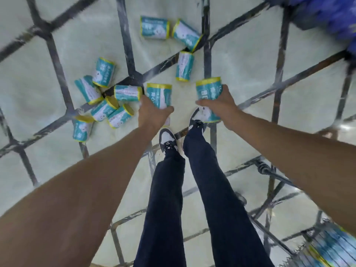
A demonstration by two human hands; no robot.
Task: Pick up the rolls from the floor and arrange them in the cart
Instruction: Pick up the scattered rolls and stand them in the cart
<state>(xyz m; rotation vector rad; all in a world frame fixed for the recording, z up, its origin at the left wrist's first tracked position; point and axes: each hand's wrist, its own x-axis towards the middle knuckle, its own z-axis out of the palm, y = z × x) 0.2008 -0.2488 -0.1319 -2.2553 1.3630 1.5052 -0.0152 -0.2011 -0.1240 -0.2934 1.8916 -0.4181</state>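
A: Looking straight down at pale floor [48, 78] tiles with dark joints. Both arms out, legs in dark trousers [212, 189] below, black-and-white sneakers [168, 140] planted on the tile.

B: Left hand?

A: Left hand [152, 114], grip closed round a teal roll [159, 95] with yellow rim, held upright, clear of the floor. Maybe a second roll tucked under the palm, white edge showing, cannot tell for sure.

B: Right?

A: Right hand [221, 106], grip wrapped round another teal roll [209, 91], yellow top up. Second roll [209, 116] directly beneath, touching the same hand, looks carried too.

B: Rest of the rolls?

A: Loose on the floor. Cluster left of the left hand: one lying sideways [128, 93] just beside the knuckles, two angled ones below it [104, 108] [120, 116], two higher up [103, 72] [88, 89], one more at the lower left [81, 129]. Further group up top: two side by side [155, 27] [186, 34], one lying lengthwise below them [184, 66].

B: Cart?

A: Wire frame [269, 170] at lower right, blurred. Teal packaging [335, 247] in the bottom right corner, blurred, cannot tell whether inside the cart. Blue blurred shape [331, 12] at top right, unidentifiable.
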